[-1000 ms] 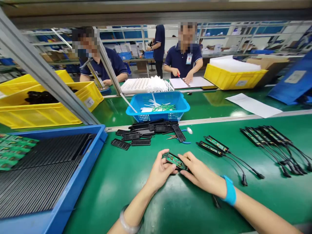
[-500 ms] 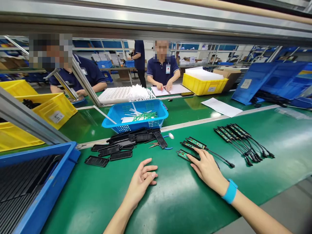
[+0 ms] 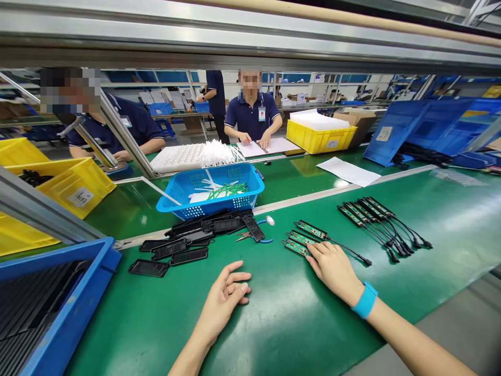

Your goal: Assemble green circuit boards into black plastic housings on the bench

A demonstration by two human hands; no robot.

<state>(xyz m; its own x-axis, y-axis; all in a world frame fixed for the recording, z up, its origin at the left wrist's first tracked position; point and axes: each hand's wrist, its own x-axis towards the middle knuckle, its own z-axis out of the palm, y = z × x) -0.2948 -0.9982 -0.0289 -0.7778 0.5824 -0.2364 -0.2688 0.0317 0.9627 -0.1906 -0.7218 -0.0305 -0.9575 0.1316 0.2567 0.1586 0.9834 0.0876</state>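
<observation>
My left hand (image 3: 225,300) hovers over the green work surface (image 3: 274,324), fingers loosely curved and apart, holding nothing. My right hand (image 3: 332,269), with a blue wristband, has its fingers together over the right ends of two circuit boards in black casings. It grips the nearer circuit board (image 3: 296,247); the fingers cover that end. Directly behind it lies the second circuit board (image 3: 299,238), almost touching. Farther back is a third circuit board (image 3: 311,230) with a black cable running right. Several finished-looking cabled boards (image 3: 366,211) lie in a row at the right.
Black plastic covers (image 3: 190,256) lie heaped left of centre beside blue-handled pliers (image 3: 266,241). Behind them stands a blue basket (image 3: 211,209) with white and green strips. A blue bin (image 3: 97,271) of black parts is at left. Co-workers (image 3: 254,117) sit across the line.
My right hand has drawn its fingers together, and the nearest board now lies close alongside the second one. My left hand stays almost still. The view has shifted slightly.
</observation>
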